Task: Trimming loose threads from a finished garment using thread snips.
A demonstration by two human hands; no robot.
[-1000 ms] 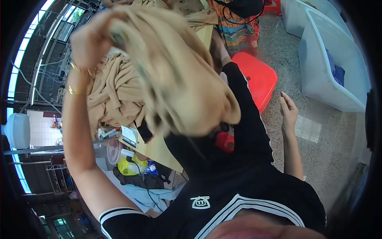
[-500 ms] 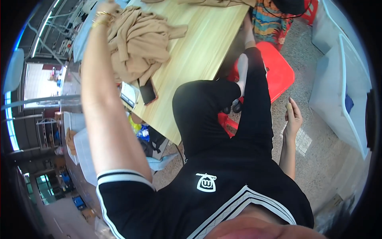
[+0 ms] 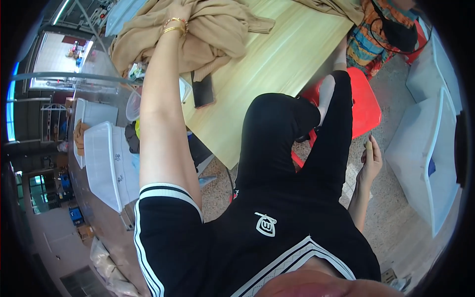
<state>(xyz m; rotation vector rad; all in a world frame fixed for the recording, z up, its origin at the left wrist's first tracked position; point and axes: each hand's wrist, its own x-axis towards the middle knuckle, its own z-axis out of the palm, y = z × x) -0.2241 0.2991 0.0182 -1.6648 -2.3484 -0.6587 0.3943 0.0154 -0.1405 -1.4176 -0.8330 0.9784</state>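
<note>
A heap of light brown knitted sweaters (image 3: 217, 37), with a ribbed cuff showing, lies on the far left of the wooden table (image 3: 267, 64). My left hand (image 3: 179, 11), with gold bangles at the wrist, reaches to the top of the view and grips a fold of the sweater; its fingertips are partly hidden in the cloth. Low at my right side, away from the table, my right hand (image 3: 371, 161) has its fingers drawn together. A small dark tip sticks out above them, too small to name. A dark phone (image 3: 203, 91) rests beside the heap, partly under the sweater.
A red plastic stool (image 3: 366, 106) stands right of my legs. Pale plastic bins (image 3: 420, 143) line the right side, and a white bin (image 3: 104, 166) stands at left. More brown cloth (image 3: 336, 7) lies at the table's far edge, near a person in patterned clothing (image 3: 373, 37).
My left hand has moved to the right and closer, onto the sweater heap, which looks spread wider. The whole view has shifted; my right hand stays low with fingers together.
</note>
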